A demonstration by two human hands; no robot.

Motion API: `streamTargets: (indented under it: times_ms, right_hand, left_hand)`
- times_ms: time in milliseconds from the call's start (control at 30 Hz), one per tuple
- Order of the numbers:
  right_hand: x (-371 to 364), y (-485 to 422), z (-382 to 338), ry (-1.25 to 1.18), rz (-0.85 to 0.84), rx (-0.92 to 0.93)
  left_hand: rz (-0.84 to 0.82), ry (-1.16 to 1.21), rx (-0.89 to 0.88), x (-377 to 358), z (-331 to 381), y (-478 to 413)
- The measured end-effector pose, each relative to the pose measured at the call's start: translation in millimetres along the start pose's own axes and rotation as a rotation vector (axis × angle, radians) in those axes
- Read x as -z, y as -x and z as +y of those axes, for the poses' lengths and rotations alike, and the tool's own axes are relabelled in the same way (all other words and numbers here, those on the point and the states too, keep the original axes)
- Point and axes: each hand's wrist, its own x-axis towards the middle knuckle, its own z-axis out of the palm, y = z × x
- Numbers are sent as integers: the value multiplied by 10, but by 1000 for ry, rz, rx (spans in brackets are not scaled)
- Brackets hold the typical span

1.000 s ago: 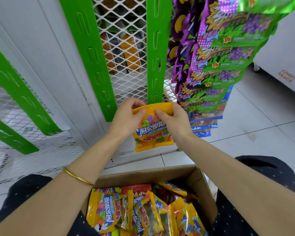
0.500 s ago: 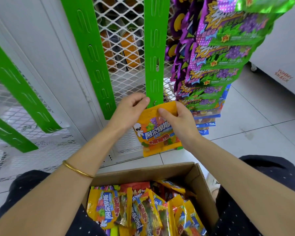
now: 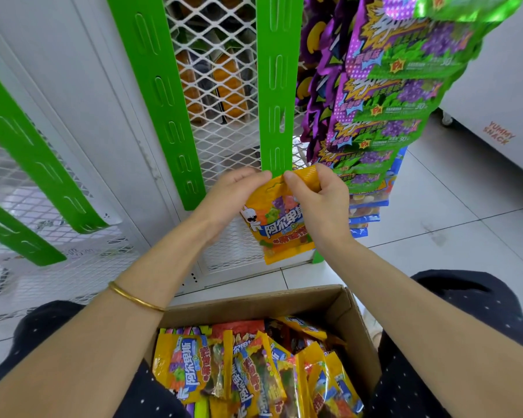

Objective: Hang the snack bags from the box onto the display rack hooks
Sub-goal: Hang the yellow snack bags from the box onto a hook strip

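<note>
Snack bag point(image 3: 279, 224), glossy orange-yellow, is held upright by its top edge in front of the white-meshed display rack point(image 3: 221, 140). Its front carries a blue band with white characters, a white cartoon figure near the upper left corner, and pictures of coloured gummy sweets above and below the band. A small hanger cut-out shows in the flat top strip, right between the fingers. The left hand point(image 3: 233, 194) pinches the strip from the left, fingers point(image 3: 261, 175) closed on it. The right hand point(image 3: 322, 203) pinches it from the right, fingers point(image 3: 293, 180) curled round the top corner. A green slotted upright point(image 3: 279, 86) rises just above the fingers. To the right of the fingers hang rows of purple-and-green bags point(image 3: 383, 95), with blue-edged ones lower down. Below the fingers, between the person's knees, an open cardboard box point(image 3: 341, 300) holds many more orange-yellow bags point(image 3: 187, 366) with the same blue band, lying jumbled. A gold bangle point(image 3: 133, 297) circles the left wrist.
</note>
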Motion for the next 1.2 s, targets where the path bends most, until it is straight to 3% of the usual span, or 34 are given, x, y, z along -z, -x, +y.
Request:
streamTargets:
  times_ms: [200, 333, 567, 800, 933, 1000, 1133, 1200]
  right_hand:
    - [-55, 52, 75, 112, 56, 44]
    - [-42, 78, 122, 104, 16, -27]
    - [7, 114, 242, 80, -98, -200]
    - [141, 131, 330, 278, -188, -172]
    - [265, 240, 488, 398, -182, -274]
    - [329, 356, 616, 542, -319, -314]
    - [408, 776, 928, 788, -934, -468]
    - [423, 1009, 1047, 930, -1118, -482]
  left_hand:
    - [25, 62, 46, -26, -16, -4]
    - [36, 72, 37, -23, -28, 9]
    - [112, -173, -167, 3, -73, 51]
    - [136, -294, -207, 26, -120, 58]
    - [155, -413, -248, 70, -183, 76]
    - [174, -446, -249, 97, -226, 104]
    - [271, -550, -276, 166, -299, 208]
    - [296, -552, -272, 189, -337, 279]
